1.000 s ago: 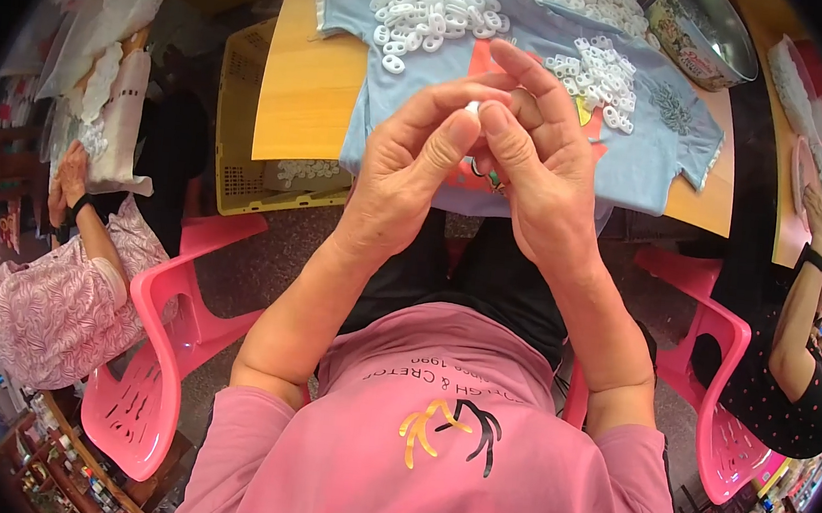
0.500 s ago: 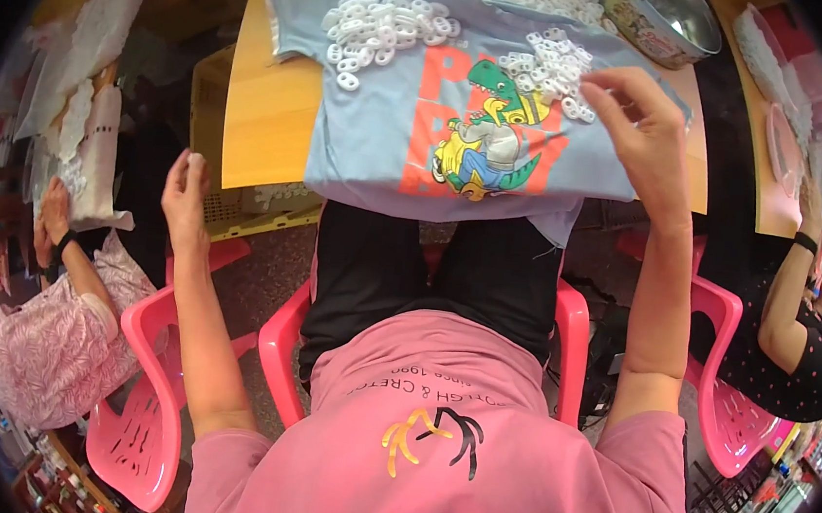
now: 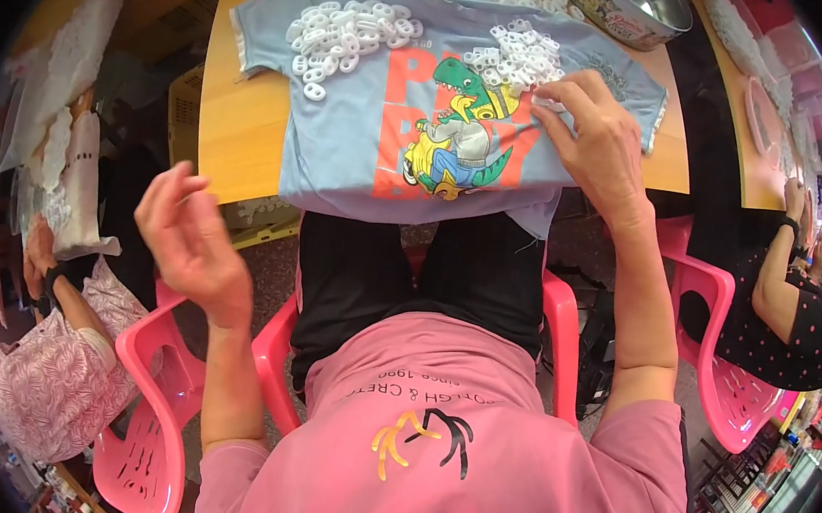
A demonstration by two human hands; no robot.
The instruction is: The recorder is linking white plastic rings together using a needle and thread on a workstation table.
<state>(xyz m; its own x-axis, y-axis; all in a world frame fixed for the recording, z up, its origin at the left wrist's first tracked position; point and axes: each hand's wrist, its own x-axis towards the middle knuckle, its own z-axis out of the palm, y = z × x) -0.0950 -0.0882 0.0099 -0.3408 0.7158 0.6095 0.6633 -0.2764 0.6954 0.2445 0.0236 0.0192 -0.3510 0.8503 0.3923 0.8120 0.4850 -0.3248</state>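
White plastic rings (image 3: 521, 56) are touched by the right hand (image 3: 597, 141) on a pale blue shirt (image 3: 343, 143).

The shirt is spread over the wooden bench (image 3: 236, 129), its near edge hanging off. The right grip is closed loosely on the right-hand ring heap; whether a ring is pinched cannot be told. The left hand (image 3: 193, 237) is raised left of the bench, fingers spread, holding nothing. A second ring heap (image 3: 342, 36) lies far left.

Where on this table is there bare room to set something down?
Bare wood on the table left of the blue shirt, and a strip right of the right hand. The shirt's top is crowded: two piles of white rings, metal bowl behind.
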